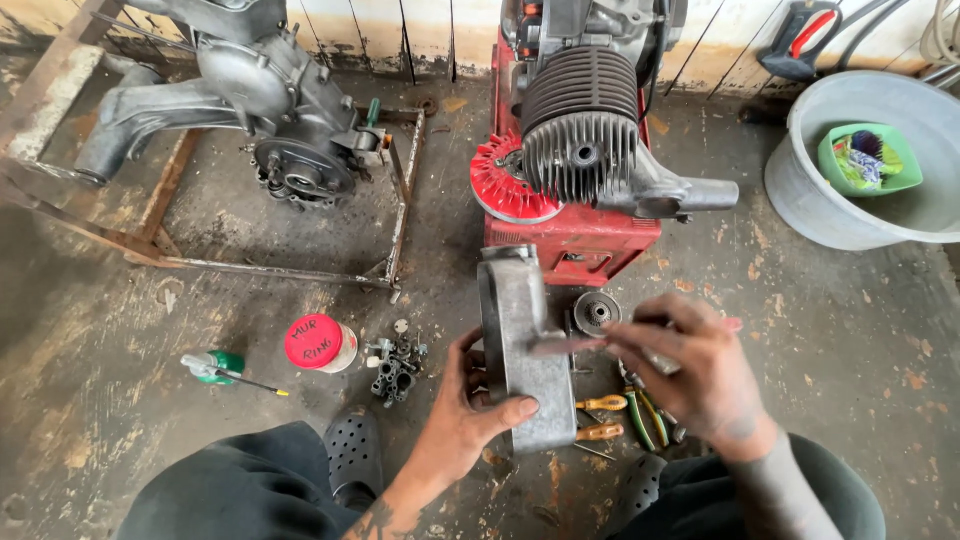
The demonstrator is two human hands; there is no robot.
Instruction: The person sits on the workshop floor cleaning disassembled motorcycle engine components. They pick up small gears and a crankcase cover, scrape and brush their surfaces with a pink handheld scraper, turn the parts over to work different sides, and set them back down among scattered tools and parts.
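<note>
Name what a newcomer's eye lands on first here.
First the finned engine cylinder on its red base, top centre. Then, low in the middle, the left hand gripping a grey metal cover on edge while the right hand touches its side. The red-lidded jar stands out at left.

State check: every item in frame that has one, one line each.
left hand: gripping the grey metal engine cover, held on edge
right hand: holding a thin blade-like tool against the cover
red-lidded jar: closed, upright
green spray can: lying on its side
finned engine cylinder: mounted, fins exposed
grey basin: holds a green bowl
orange-handled screwdrivers: lying on the floor
</note>
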